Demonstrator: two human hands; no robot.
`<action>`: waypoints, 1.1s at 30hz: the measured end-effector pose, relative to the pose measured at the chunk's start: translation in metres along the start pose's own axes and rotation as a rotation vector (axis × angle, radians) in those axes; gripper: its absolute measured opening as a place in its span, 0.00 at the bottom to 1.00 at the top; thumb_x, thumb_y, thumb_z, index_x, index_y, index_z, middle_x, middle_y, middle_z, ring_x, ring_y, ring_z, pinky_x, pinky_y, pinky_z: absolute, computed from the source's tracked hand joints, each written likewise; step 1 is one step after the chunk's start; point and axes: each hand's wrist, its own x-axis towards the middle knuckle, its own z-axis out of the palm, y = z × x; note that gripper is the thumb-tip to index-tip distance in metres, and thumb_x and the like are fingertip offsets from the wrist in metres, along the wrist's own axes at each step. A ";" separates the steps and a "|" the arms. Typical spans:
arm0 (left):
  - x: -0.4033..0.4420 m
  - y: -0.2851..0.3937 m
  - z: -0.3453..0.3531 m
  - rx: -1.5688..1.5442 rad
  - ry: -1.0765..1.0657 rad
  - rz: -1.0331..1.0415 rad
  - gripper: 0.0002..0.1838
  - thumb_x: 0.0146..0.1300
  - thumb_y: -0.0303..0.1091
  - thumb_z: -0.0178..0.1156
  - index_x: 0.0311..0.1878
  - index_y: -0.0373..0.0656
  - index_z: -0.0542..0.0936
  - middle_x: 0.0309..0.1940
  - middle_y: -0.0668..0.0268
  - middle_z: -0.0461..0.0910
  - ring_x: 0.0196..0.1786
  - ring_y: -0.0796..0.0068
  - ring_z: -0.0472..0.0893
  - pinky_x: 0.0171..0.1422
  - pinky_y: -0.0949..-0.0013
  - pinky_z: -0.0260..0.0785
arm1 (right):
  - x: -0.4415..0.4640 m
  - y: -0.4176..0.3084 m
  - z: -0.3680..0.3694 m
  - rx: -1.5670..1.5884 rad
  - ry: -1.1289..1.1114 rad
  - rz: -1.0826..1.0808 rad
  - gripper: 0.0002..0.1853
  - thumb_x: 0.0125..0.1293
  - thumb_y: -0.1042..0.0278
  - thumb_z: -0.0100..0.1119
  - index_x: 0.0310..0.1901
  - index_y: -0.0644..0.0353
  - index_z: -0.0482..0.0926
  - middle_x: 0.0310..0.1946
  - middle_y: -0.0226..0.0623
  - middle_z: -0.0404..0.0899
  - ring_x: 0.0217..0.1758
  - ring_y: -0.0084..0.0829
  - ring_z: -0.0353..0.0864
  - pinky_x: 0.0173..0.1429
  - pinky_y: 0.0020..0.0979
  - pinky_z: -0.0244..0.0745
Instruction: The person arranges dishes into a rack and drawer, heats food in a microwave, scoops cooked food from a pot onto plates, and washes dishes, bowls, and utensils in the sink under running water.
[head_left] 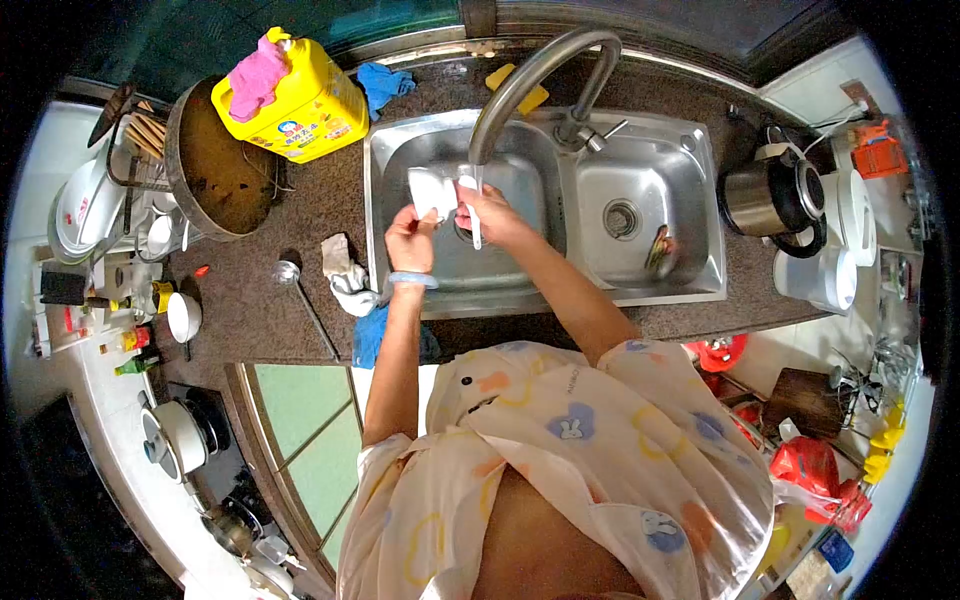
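Note:
Over the left basin of the steel sink [374, 205], my left hand [410, 240], a bracelet at its wrist, is closed on a small white cup [428, 190]. The cup is tilted. My right hand [497, 218] is close beside it, under the faucet [482, 140]. Its fingers are closed around a small white piece [467, 183] whose kind I cannot make out. A thin stream of water [478, 238] falls from the spout past these fingers.
Left of the sink are a yellow jug [300, 110], a large wok [215, 165], a ladle [308, 305] and a white cloth [345, 280]. A blue cloth [385, 338] hangs at the counter edge. A steel kettle [765, 195] stands right, beside white containers [820, 275].

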 end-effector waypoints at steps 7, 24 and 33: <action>0.000 0.000 -0.004 -0.477 0.061 -0.383 0.05 0.63 0.27 0.60 0.41 0.39 0.80 0.36 0.66 0.83 0.37 0.74 0.82 0.41 0.69 0.77 | -0.007 -0.017 -0.026 -1.145 0.287 -0.613 0.19 0.58 0.66 0.60 0.51 0.59 0.75 0.37 0.49 0.82 0.42 0.48 0.82 0.46 0.42 0.76; -0.004 -0.005 0.064 -0.432 -0.109 -0.347 0.04 0.60 0.28 0.64 0.37 0.39 0.82 0.32 0.67 0.83 0.33 0.79 0.80 0.38 0.74 0.73 | 0.011 -0.170 -0.196 -0.626 0.457 -0.471 0.17 0.63 0.64 0.59 0.50 0.63 0.73 0.32 0.33 0.74 0.20 0.24 0.68 0.20 0.28 0.66; -0.034 -0.030 0.046 -0.940 -0.145 -0.655 0.16 0.62 0.40 0.64 0.51 0.50 0.75 0.43 0.69 0.81 0.45 0.76 0.79 0.44 0.73 0.72 | 0.069 -0.168 -0.252 -1.226 0.480 -0.665 0.39 0.58 0.57 0.57 0.68 0.69 0.58 0.56 0.58 0.70 0.44 0.40 0.78 0.30 0.37 0.74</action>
